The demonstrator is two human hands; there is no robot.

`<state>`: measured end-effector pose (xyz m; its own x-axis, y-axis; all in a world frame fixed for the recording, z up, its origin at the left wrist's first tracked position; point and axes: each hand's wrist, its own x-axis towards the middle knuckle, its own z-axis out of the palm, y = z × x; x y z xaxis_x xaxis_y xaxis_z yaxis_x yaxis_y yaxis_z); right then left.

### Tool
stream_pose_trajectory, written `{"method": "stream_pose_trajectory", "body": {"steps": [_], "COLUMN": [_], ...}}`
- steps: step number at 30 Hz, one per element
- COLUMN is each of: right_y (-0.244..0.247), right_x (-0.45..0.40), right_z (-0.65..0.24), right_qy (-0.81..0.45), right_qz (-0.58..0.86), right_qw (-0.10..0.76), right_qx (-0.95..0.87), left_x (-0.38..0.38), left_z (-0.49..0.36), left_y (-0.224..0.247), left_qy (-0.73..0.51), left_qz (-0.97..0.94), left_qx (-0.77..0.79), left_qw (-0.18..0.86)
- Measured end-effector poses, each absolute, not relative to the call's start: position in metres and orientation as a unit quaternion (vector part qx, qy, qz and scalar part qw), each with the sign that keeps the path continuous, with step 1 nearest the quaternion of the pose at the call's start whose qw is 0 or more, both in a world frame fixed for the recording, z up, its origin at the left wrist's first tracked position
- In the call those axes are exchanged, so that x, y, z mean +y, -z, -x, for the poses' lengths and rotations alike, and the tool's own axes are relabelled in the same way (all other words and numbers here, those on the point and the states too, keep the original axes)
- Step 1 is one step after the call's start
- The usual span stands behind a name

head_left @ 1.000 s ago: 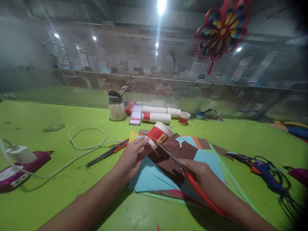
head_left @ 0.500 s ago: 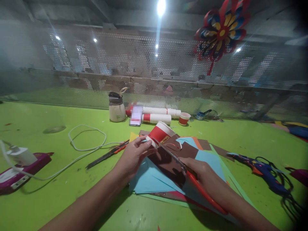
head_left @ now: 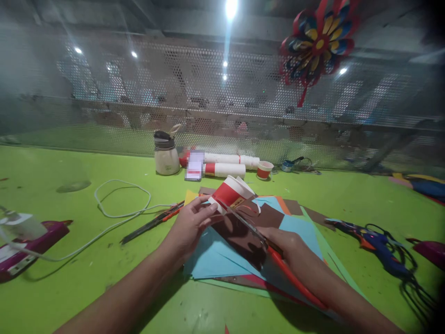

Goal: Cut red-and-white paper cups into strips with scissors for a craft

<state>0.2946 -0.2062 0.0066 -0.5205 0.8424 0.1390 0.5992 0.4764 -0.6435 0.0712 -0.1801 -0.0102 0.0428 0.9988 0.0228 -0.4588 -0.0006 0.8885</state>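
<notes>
My left hand point(head_left: 194, 218) is closed on the lower end of a red and white paper cup point(head_left: 227, 191), which is tilted with its mouth to the upper right. The cup's wall is split at the rim on the right, and a narrow curled strip hangs there. In my right hand point(head_left: 283, 243) are large red-handled scissors point(head_left: 290, 273), their blades against the cup's side near my left fingers. Below both hands lies a pile of coloured paper, with brown paper point(head_left: 239, 232) over light blue sheets point(head_left: 219, 260).
A second pair of scissors point(head_left: 149, 227) and a white cable point(head_left: 114, 227) lie left, by a purple power strip point(head_left: 52, 236). A blue glue gun point(head_left: 378, 250) rests right. Behind stand a bottle point(head_left: 167, 155), a phone point(head_left: 194, 166), stacked cups point(head_left: 225, 170) and a single cup point(head_left: 264, 170).
The cut in the cup's wall gapes wider at the rim, and the loose strip sticks out further right. My hands keep nearly the same pose; the whole view has shifted slightly.
</notes>
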Motion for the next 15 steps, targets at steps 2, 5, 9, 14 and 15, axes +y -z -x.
{"method": "stream_pose_trajectory", "body": {"steps": [2, 5, 9, 14, 15], "right_y": [-0.0049, -0.0017, -0.0016, -0.0036, -0.0035], "right_x": [-0.2059, -0.2052, -0.2049, -0.2056, -0.2055], "right_z": [-0.2953, -0.2962, -0.2958, -0.2937, -0.2932], "right_qy": [-0.278, -0.275, -0.269, -0.301, -0.314], "right_qz": [0.431, 0.430, 0.426, 0.406, 0.403], "right_qw": [0.228, 0.231, 0.237, 0.248, 0.249], "right_qx": [-0.828, -0.828, -0.831, -0.827, -0.823], "left_x": [-0.1799, -0.1795, -0.1791, -0.1781, -0.1779], "left_z": [-0.0713, -0.0711, -0.0702, -0.0693, -0.0692], "left_y": [0.0106, 0.0104, 0.0099, 0.0108, 0.0109], "left_qy": [-0.598, -0.603, -0.604, -0.610, -0.610], "left_qz": [-0.381, -0.368, -0.367, -0.373, -0.383], "left_qx": [0.349, 0.348, 0.353, 0.361, 0.366], "left_qw": [0.612, 0.616, 0.613, 0.598, 0.589]}}
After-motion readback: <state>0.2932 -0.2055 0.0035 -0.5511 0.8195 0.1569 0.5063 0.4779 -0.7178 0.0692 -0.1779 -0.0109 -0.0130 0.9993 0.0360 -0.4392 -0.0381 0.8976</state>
